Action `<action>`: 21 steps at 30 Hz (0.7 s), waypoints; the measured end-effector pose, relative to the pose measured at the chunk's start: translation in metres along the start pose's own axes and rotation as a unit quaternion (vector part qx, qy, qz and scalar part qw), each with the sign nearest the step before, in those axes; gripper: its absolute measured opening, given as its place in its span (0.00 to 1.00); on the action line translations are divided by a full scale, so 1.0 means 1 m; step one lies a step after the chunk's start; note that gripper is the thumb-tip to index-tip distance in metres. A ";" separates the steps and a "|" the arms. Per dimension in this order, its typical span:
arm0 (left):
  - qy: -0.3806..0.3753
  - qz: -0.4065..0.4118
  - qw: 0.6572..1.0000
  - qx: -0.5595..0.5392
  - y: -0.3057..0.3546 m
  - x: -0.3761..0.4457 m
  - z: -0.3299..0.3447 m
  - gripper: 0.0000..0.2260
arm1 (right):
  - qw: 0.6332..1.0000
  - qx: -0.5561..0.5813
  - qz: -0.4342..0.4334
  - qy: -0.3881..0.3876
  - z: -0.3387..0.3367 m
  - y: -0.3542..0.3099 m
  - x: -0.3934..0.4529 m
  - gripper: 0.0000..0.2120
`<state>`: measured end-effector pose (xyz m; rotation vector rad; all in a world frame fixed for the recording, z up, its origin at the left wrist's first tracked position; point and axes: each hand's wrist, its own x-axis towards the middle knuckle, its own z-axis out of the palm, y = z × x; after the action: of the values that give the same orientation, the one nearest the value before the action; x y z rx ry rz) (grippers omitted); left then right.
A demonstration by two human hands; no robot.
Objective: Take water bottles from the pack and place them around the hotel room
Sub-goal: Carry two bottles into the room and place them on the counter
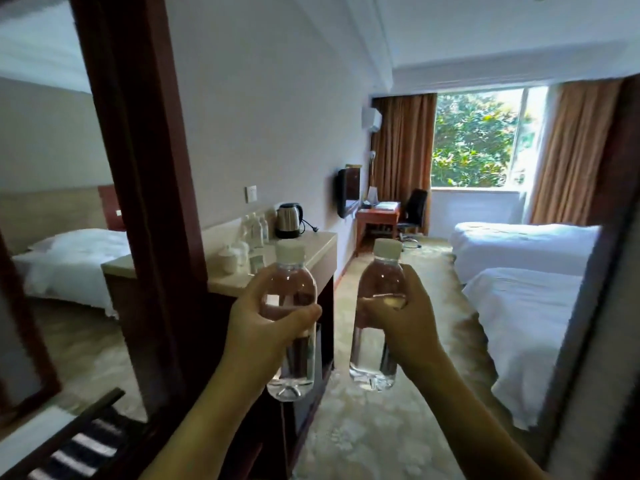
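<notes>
My left hand wraps one clear white-capped plastic water bottle and my right hand another, both upright. The beige-topped counter with the steel kettle lies just ahead-left, nearer my left hand.
</notes>
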<state>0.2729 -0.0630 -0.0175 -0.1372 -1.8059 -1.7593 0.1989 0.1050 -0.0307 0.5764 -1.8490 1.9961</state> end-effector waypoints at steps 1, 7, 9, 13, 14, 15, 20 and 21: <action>-0.004 0.000 1.000 -0.004 -0.008 0.012 0.009 0.19 | 1.000 -0.013 0.005 0.007 -0.005 0.009 0.011 0.19; -0.030 0.002 0.999 -0.018 -0.068 0.091 0.034 0.19 | 0.999 -0.031 0.007 0.022 -0.004 0.069 0.076 0.16; -0.036 0.005 0.999 -0.024 -0.090 0.123 0.036 0.16 | 0.999 -0.030 0.000 0.016 0.005 0.087 0.104 0.15; -0.041 0.008 0.998 -0.039 -0.136 0.200 0.040 0.18 | 0.999 -0.036 -0.010 0.026 0.026 0.121 0.170 0.17; -0.050 0.012 0.998 -0.043 -0.147 0.223 0.042 0.20 | 0.999 -0.040 -0.012 0.029 0.030 0.129 0.189 0.17; -0.056 0.013 0.997 -0.045 -0.156 0.243 0.046 0.21 | 0.999 -0.044 -0.012 0.029 0.033 0.135 0.207 0.18; -0.084 0.026 0.994 -0.057 -0.192 0.329 0.078 0.17 | 0.996 -0.066 -0.011 0.060 0.033 0.164 0.286 0.18; -0.092 0.028 0.994 -0.061 -0.197 0.342 0.086 0.16 | 0.995 -0.069 -0.011 0.065 0.031 0.169 0.299 0.18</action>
<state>-0.1273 -0.1188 -0.0192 -0.4072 -1.8014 -1.8681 -0.1425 0.0567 -0.0163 0.4143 -1.8741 1.8284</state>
